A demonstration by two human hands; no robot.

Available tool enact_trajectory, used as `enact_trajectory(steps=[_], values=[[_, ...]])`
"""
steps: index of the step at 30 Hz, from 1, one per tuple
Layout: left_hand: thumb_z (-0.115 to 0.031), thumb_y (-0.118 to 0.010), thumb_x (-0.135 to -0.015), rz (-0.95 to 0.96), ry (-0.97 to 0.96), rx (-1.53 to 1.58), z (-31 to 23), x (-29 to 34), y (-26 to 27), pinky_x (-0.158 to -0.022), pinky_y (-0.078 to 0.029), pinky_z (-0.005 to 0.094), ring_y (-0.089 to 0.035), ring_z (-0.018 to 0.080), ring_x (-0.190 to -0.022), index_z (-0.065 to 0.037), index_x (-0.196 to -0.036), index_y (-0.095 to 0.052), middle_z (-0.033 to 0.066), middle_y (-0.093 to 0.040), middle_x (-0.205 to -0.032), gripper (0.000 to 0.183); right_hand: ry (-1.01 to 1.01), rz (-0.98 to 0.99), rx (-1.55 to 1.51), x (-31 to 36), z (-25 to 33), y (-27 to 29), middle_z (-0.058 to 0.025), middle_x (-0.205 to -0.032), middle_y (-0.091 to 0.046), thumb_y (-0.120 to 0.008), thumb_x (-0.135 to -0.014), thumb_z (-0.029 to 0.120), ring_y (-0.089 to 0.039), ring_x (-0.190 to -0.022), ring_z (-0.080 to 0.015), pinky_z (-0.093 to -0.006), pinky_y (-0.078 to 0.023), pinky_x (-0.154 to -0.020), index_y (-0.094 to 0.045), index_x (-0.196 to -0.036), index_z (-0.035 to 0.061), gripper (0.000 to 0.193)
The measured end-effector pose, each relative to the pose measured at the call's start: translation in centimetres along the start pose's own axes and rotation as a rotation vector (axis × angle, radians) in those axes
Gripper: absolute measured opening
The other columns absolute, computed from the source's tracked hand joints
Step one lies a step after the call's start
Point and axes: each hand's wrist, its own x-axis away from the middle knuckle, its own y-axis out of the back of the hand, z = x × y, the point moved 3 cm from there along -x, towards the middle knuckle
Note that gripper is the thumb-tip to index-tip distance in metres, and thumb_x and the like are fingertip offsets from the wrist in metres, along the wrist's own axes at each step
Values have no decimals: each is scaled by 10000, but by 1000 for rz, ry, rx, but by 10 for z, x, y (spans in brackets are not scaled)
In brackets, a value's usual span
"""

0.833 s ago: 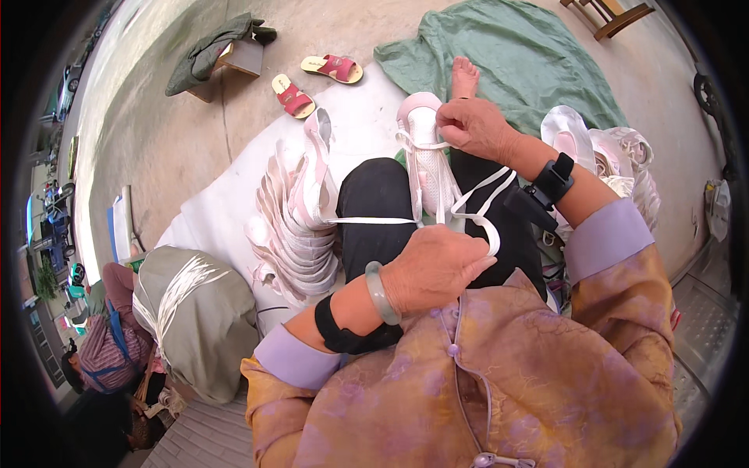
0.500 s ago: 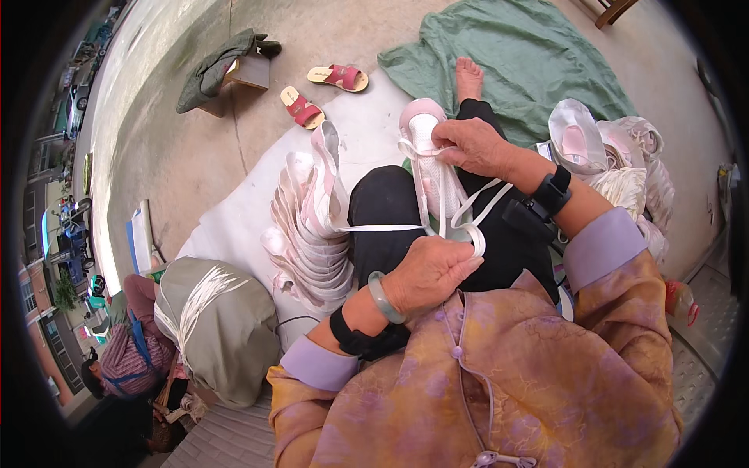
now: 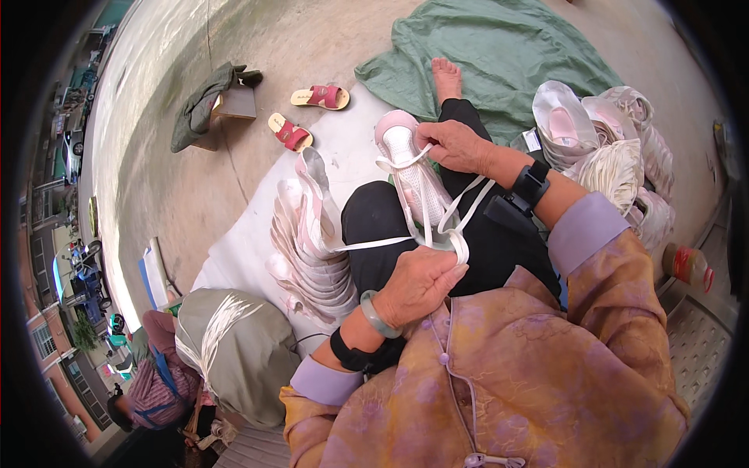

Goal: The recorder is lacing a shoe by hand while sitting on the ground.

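Bright daylight from the left bleaches a strip of floor; shadows are soft, the shoe looks sharp, edges bend toward the black rim

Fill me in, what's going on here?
A person handles white lace on a pink-and-white shoe upper set between their legs. The right hand's grip pinches the lace beside the upper's far end, while the left hand's grip holds looped lace closer to the body. Loose strands lie over the right leg. Nested uppers stand to the left, with more heaped at right.
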Motion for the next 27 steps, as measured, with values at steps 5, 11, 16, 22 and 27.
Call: enact_trajectory(steps=[5, 11, 16, 22, 27], values=[[-142, -494, -877, -1, 14, 4, 2, 3, 2, -542, -408, 304, -519, 242, -580, -12, -714, -563, 103, -532, -627, 219, -310, 104, -299, -18, -22, -4, -160, -765, -616, -617, -729, 375, -610, -697, -242, -329, -459, -641, -592, -827, -11, 400], [-165, -459, -911, -104, 115, 390, -5, 11, 14, -615, -449, 298, -556, 173, -663, 35, -847, -584, 86, -587, -737, 244, -465, 110, -55, -40, -22, -13, -212, -772, -602, -600, -718, 597, -596, -630, -257, -326, -462, -530, -580, -869, -76, 690], [-163, -441, -921, -79, 106, 698, -4, 11, 21, -747, -469, 326, -581, 188, -749, 91, -943, -547, 103, -600, -797, 276, -354, 123, -273, -48, -39, -31, -178, -736, -585, -620, -708, 584, -560, -583, -252, -337, -444, -479, -576, -882, -75, 682], [-149, -428, -931, 61, 154, 814, -9, 3, 16, -824, -458, 338, -601, 198, -816, 105, -1025, -533, 117, -608, -812, 291, -300, 199, -192, -59, -52, -40, -163, -710, -569, -628, -713, 557, -547, -563, -220, -330, -433, -483, -581, -837, -85, 655], [-135, -497, -896, 158, -8, 696, -50, 0, 19, -672, -436, 321, -552, 219, -706, 32, -870, -533, 99, -552, -733, 172, -312, 235, -192, -62, -47, -37, -217, -705, -578, -606, -714, 570, -558, -588, -275, -377, -437, -534, -590, -786, -97, 671]])
